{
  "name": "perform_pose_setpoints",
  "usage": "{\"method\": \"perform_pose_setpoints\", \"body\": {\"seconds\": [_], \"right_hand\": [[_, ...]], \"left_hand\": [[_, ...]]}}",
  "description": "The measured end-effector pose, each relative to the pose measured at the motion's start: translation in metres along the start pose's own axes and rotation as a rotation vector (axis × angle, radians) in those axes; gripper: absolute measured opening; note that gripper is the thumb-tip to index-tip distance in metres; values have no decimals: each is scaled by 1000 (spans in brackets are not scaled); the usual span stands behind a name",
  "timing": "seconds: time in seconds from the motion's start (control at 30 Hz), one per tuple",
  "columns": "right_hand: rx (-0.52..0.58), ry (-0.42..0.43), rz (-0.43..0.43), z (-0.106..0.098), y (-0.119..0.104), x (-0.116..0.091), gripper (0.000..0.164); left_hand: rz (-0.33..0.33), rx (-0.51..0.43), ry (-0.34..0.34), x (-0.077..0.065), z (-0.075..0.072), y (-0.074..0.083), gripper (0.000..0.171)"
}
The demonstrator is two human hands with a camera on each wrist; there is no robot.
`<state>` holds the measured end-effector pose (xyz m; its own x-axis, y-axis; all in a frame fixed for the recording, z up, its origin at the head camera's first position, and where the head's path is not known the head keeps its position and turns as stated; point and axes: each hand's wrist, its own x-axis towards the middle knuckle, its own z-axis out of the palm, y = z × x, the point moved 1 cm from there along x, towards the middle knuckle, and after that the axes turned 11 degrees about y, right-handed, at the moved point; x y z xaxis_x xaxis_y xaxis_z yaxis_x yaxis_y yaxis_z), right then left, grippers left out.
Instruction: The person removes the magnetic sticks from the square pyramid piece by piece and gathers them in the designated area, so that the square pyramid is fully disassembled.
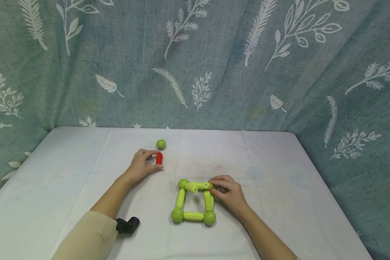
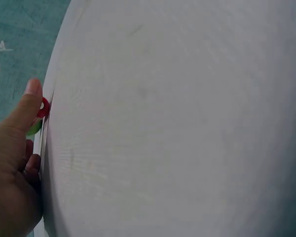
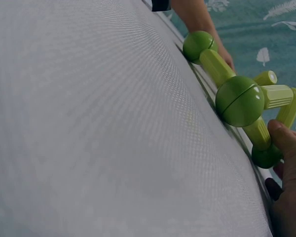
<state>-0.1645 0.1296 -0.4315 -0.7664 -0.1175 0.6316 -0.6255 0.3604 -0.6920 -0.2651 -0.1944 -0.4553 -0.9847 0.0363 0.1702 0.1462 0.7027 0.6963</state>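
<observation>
My left hand (image 1: pixel 141 167) holds a short red rod (image 1: pixel 159 158) between thumb and forefinger. A round end of the red rod (image 2: pixel 44 107) shows beside the thumb in the left wrist view. Just beyond it lies a loose green ball (image 1: pixel 161 144). My right hand (image 1: pixel 230 192) grips the far right corner of a green frame (image 1: pixel 193 216), built of light green rods and darker green balls in a square. Its fingers partly hide that corner's ball (image 3: pixel 266 157). Short rods, one of them (image 1: pixel 191 187), stick up from the far corners.
A white cloth covers the table (image 1: pixel 273 209). Behind and beside it hangs a teal curtain (image 1: pixel 133 72) with a white leaf print. A black device (image 1: pixel 128 225) is strapped to the left wrist, at the cuff of the beige sleeve (image 1: pixel 87 234).
</observation>
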Motion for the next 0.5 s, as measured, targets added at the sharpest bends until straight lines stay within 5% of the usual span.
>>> {"method": "perform_pose_setpoints", "body": {"seconds": [0.3, 0.5], "right_hand": [[12, -21, 75, 1, -1, -1, 25], [33, -28, 115, 3, 10, -4, 25]], "left_hand": [[-14, -28, -23, -2, -5, -2, 68], [27, -128, 59, -14, 1, 7, 60]]}}
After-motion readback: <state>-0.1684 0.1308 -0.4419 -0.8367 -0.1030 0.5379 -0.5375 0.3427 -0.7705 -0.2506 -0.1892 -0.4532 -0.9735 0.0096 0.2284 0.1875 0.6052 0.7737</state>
